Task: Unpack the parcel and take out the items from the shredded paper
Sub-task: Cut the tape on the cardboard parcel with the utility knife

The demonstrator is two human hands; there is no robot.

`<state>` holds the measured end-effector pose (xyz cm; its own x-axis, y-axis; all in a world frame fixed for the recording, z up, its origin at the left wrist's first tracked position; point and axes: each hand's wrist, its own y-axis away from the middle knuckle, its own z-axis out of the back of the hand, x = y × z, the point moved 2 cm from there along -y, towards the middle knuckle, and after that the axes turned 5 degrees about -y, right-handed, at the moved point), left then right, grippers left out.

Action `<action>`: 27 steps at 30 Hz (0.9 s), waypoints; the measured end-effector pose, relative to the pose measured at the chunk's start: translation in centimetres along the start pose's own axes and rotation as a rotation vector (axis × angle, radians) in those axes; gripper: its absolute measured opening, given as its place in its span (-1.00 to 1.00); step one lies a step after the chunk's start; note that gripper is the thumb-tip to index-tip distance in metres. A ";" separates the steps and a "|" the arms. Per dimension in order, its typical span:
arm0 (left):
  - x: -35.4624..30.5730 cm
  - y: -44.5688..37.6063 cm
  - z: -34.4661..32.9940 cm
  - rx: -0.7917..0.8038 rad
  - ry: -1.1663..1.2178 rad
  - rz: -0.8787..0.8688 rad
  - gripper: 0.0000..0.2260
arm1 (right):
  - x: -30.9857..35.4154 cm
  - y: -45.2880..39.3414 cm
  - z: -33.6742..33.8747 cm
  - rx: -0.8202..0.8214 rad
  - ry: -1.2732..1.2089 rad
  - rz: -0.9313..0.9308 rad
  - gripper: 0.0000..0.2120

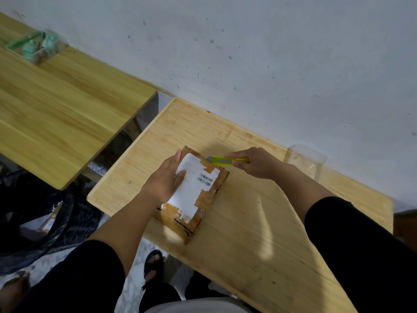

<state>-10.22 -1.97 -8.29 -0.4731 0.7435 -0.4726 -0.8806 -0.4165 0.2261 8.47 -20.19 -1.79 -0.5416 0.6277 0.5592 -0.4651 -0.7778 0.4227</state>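
Note:
A small cardboard parcel point(198, 199), wrapped in brown tape with a white barcode label on top, lies flat on the light wooden table point(248, 233). My left hand point(167, 177) presses flat on the parcel's left side, palm down. My right hand point(257, 163) grips a yellow-green utility knife point(223, 160) by its handle. The knife's tip touches the parcel's far corner. The parcel is closed, so its contents are hidden.
A clear plastic container point(304, 159) stands by the wall at the table's far right. A second wooden table point(56, 109) to the left holds a clear box with green items point(36, 47). A dark mesh bag point(45, 222) lies on the floor at lower left.

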 end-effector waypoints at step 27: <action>0.4 -0.3 0.6 0.005 0.082 -0.208 -0.44 | 4.1 10.6 -10.7 -0.732 -0.644 -0.336 -0.55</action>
<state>-10.19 -1.22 -8.05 -0.2776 0.7683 -0.5768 -0.9591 -0.2560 0.1205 -6.22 -25.51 -2.64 0.0730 0.5059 0.8595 -0.9523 -0.2207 0.2107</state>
